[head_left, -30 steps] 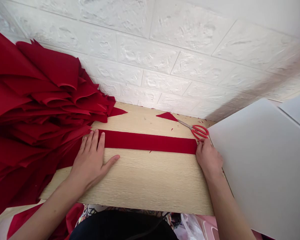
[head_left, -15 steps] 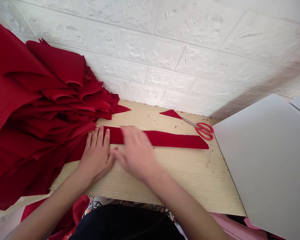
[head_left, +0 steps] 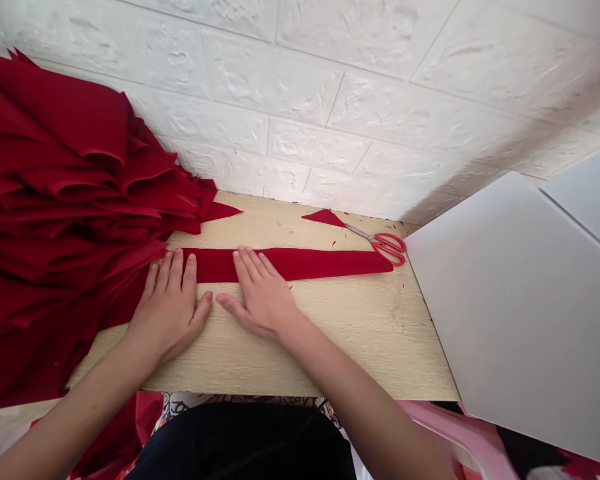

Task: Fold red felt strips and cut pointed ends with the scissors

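A long strip of red fabric (head_left: 330, 263) lies flat across the wooden table (head_left: 340, 333). Near its left end my left hand (head_left: 167, 310) rests with fingers outstretched on the cloth. My right hand (head_left: 263, 293) lies flat farther along, its fingertips on the strip and its thumb apart, pointing toward the left thumb. Both hands press from above and grasp nothing. Red-handled scissors (head_left: 390, 248) lie by the strip's right end, their tips at a small triangular red scrap (head_left: 325, 217).
A big heap of gathered red fabric (head_left: 70, 200) fills the left side. Behind the table rises a white brick-patterned wall (head_left: 300, 100). A large pale panel (head_left: 520, 300) stands at the right. Tiny red snippets dot the table, and a pink chair part (head_left: 455, 433) shows below.
My right hand, blurred before, now lies on the strip with its fingers down. The strip's right end looks straighter and nearer the scissors. The whole view has shifted slightly.
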The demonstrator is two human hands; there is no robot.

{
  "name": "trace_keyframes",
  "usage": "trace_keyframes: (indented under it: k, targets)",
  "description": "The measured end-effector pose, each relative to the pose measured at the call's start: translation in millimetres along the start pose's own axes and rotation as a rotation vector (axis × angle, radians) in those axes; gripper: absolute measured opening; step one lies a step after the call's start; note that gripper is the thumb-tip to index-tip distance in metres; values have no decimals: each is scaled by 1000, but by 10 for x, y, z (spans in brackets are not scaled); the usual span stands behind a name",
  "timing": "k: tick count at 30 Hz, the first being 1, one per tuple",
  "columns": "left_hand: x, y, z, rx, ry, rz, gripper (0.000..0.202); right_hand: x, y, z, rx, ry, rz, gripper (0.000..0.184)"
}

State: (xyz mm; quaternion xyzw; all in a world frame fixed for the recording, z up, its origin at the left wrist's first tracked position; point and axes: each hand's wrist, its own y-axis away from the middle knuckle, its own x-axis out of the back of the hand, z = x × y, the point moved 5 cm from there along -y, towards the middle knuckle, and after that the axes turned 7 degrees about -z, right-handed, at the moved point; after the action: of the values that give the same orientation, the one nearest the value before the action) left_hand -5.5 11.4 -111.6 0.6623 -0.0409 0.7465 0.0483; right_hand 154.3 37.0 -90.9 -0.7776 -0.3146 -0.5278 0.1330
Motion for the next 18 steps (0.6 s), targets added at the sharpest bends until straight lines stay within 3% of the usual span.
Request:
trace_keyframes:
  k: [10, 18]
  targets:
    - [45, -22, 30, 47, -57, -90, 83, 374, 921, 1274, -410, 116, 45, 77]
    - [57, -16, 47, 19, -69, -101, 86, 545, 1326, 1811, -423, 203, 34, 73]
